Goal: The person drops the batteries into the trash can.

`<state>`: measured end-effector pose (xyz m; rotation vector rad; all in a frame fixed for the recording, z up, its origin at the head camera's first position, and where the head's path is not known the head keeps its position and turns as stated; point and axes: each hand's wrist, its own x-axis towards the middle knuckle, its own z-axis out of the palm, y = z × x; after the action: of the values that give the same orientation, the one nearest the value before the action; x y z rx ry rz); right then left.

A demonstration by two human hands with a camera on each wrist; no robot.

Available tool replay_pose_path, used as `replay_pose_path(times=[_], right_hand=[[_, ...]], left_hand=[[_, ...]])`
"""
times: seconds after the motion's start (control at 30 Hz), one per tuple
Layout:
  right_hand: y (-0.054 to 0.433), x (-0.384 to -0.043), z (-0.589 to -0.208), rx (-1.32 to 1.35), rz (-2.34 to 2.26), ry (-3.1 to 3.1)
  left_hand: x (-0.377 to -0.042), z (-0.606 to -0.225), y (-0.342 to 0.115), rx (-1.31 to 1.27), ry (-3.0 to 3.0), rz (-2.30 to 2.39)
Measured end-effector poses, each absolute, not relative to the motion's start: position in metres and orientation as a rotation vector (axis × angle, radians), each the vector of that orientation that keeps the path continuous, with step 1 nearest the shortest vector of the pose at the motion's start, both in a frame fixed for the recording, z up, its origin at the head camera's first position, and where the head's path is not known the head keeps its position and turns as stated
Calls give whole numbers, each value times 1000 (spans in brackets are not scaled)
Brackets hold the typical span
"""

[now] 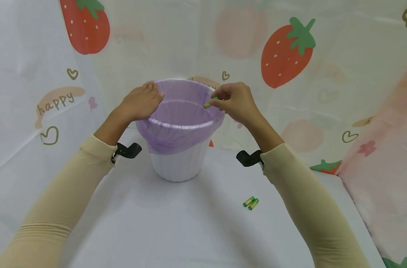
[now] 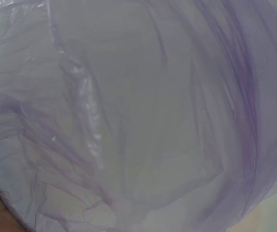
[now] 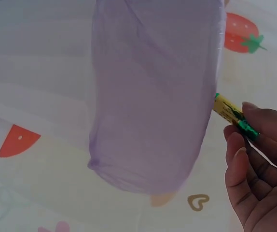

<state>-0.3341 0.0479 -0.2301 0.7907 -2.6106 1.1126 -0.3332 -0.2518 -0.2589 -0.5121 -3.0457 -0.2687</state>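
A white ribbed trash can (image 1: 177, 167) stands upright, its rim and upper wall covered by a purple trash bag (image 1: 176, 139) folded over outside. My left hand (image 1: 141, 100) rests on the left part of the rim; only its edge shows in the left wrist view, beside the bag (image 2: 143, 116). Between thumb and fingertips, my right hand (image 1: 237, 102) pinches a yellow-green battery (image 3: 229, 112) at the right side of the rim. In the head view this battery appears against the bag's opening. Two similar batteries (image 1: 251, 203) lie side by side on the table.
The table (image 1: 156, 230) has a white cover. Behind it hangs a pale cloth (image 1: 176, 44) printed with strawberries, hearts and lettering, and another patterned cloth (image 1: 391, 178) stands on the right. A black wrist camera (image 1: 248, 159) juts inward from the right sleeve, another (image 1: 129, 150) from the left.
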Motion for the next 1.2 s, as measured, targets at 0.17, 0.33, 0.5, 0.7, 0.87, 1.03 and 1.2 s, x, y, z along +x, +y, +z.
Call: replay_pose_path(times=[0.17, 0.33, 0.5, 0.7, 0.87, 1.03, 1.2], right_hand=[[38, -339, -230, 806, 1084, -2650], [30, -343, -232, 830, 1102, -2675], [24, -346, -233, 846, 1084, -2681], [19, -347, -234, 833, 1066, -2692], [17, -347, -235, 825, 1031, -2699], [19, -349, -235, 845, 983, -2685], [23, -347, -234, 847, 986, -2676]], left_hand=[[-333, -258, -251, -507, -3050, -276], [-331, -258, -252, -512, -3051, -271], [-332, -259, -253, -501, -3053, -290], [-334, -261, -253, -504, -3035, -296], [-335, -261, -253, -504, -3036, -287], [-333, -259, -251, -499, -3047, -281], [-332, -259, -251, -498, -3053, -281]])
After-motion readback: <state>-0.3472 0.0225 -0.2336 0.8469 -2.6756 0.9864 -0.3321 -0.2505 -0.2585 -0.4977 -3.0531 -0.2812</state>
